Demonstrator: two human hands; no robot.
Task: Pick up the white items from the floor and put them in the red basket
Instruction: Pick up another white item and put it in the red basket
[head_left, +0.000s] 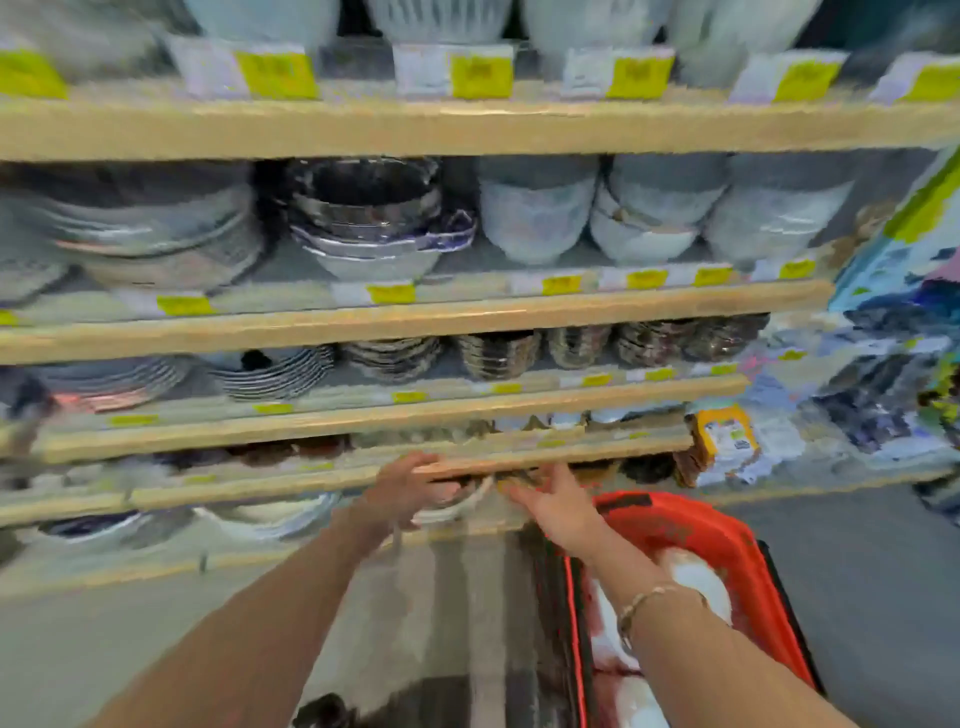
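Head view: left hand (402, 488) closed around white dish (457, 506) at lowest shelf (311, 480); right hand (558, 506) open, fingers spread, just beside it. Red basket (727, 551) beneath right forearm, already holding white items (696, 577). Partly done; this dish not yet basketed.

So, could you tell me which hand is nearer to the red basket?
The right. The right hand reaches over the red basket's near-left rim, its forearm crossing the basket. The left hand is further left, at the low shelf, apart from the basket.
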